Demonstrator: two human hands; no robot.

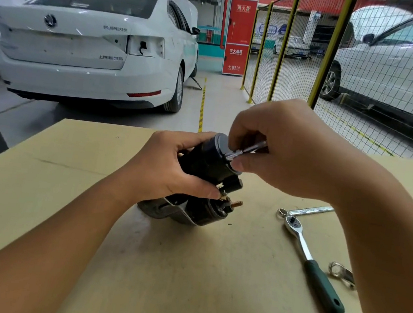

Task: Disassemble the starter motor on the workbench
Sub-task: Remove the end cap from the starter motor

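Your left hand (pixel 170 167) grips the black cylindrical starter motor (pixel 205 179) on the tan workbench (pixel 186 271) | your right hand (pixel 279 149) pinches a slim chrome socket tool (pixel 246 151) against its end cap | green-handled ratchet (pixel 312 263) lies nearby.

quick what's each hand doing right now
Left hand: grips the starter motor.
Right hand: pinches a chrome socket tool against the motor's end.

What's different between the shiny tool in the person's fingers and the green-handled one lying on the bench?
The small chrome socket driver is pinched in the right hand, its tip set against the starter motor's end cap; the ratchet wrench lies untouched on the workbench. The driver shows bare metal only; the ratchet has a dark green grip. The ratchet looks longer. Both are polished metal.
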